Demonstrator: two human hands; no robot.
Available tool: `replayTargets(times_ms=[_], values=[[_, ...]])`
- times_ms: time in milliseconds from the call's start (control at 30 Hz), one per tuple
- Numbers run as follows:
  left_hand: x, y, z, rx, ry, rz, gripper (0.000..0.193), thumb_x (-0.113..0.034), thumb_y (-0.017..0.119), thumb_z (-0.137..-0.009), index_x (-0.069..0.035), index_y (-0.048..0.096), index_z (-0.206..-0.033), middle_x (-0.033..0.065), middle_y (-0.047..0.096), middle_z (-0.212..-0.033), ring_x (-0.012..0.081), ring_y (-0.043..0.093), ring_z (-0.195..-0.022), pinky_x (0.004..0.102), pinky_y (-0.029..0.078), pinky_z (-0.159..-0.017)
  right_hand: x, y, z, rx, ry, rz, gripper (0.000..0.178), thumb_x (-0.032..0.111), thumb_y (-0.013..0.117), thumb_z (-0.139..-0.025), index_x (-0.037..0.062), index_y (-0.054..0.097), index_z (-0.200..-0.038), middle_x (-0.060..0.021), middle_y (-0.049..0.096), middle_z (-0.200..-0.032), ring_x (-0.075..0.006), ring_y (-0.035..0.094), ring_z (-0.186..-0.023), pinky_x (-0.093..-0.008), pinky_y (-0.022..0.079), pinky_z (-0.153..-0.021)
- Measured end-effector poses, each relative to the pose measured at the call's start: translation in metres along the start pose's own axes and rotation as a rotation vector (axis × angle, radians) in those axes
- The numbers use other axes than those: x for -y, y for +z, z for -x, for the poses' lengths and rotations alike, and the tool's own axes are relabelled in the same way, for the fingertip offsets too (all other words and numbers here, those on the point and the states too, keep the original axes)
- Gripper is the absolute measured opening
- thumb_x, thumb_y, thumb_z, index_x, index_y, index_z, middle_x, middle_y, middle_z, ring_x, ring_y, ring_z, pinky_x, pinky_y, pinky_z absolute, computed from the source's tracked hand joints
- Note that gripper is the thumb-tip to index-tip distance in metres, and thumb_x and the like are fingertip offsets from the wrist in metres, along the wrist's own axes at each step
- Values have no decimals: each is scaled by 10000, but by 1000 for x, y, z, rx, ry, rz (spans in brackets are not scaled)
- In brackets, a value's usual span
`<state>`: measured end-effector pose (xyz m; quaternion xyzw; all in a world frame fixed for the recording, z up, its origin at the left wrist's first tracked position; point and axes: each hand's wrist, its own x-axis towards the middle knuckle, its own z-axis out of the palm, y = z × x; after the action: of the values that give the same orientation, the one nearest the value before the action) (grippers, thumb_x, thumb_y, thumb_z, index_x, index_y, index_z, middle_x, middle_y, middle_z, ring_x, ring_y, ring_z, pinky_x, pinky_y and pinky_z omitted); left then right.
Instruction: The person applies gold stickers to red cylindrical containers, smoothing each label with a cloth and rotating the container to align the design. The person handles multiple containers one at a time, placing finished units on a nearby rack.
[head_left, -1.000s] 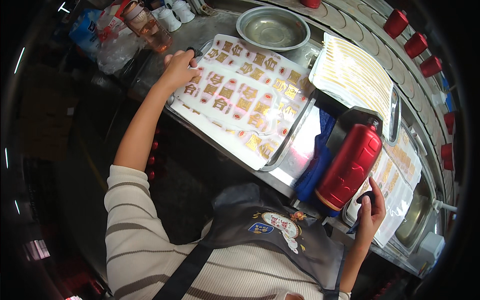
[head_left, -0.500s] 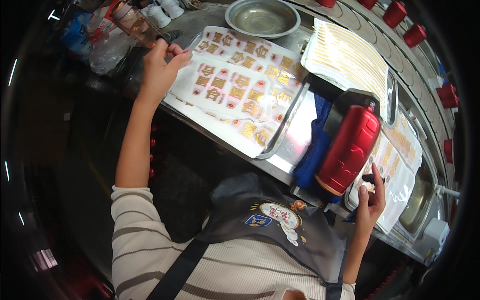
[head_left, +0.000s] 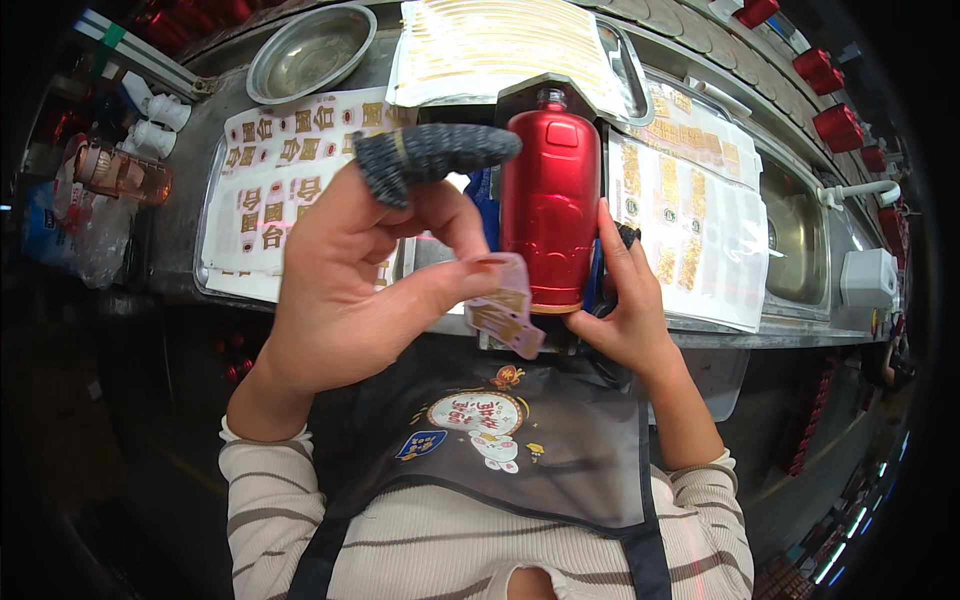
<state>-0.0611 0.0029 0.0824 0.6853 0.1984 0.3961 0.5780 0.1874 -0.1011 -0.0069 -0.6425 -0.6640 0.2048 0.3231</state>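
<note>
Close to the camera, my left hand pinches a pinkish see-through decal sheet with gold characters between thumb and fingertip. A dark grey knitted finger cover sits on its index finger. A glossy red bottle with a dark threaded neck lies tilted in a stand, its base towards me. Around the lower right of the bottle, my right hand rests with fingers along the side and thumb at the base. A small black cover shows on one of its fingers.
On the left lies a tray with decal sheets; more decal sheets are on the right. Striped gold sheets and a metal bowl stand behind. A sink with a tap is far right. Red bottles line a conveyor.
My left hand has come from the decal tray to in front of the red bottle, carrying a decal. My right hand has closed in on the bottle's base. The view has turned right.
</note>
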Motion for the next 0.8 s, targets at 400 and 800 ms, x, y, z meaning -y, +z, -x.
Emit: replayTargets(times_ms=[400,800], values=[[59,20,-71,-97,21,-312,188,-22,706,-819,33,569,-937,100,684,-808,150,661,-720,295,532,-672,8,-20,-19,-71,320,-564,686,180,803,-755,71,551,-1384,-17,597,-1080,-15,431,-594,-173,378,-567],[62,25,-69,-163,-1,-322,177,-29,730,-793,22,612,-915,74,687,-792,124,629,-700,282,518,-666,13,-6,-42,-33,301,-787,733,238,775,-835,3,400,-1420,-146,561,-1258,-51,618,-703,-174,475,-589]])
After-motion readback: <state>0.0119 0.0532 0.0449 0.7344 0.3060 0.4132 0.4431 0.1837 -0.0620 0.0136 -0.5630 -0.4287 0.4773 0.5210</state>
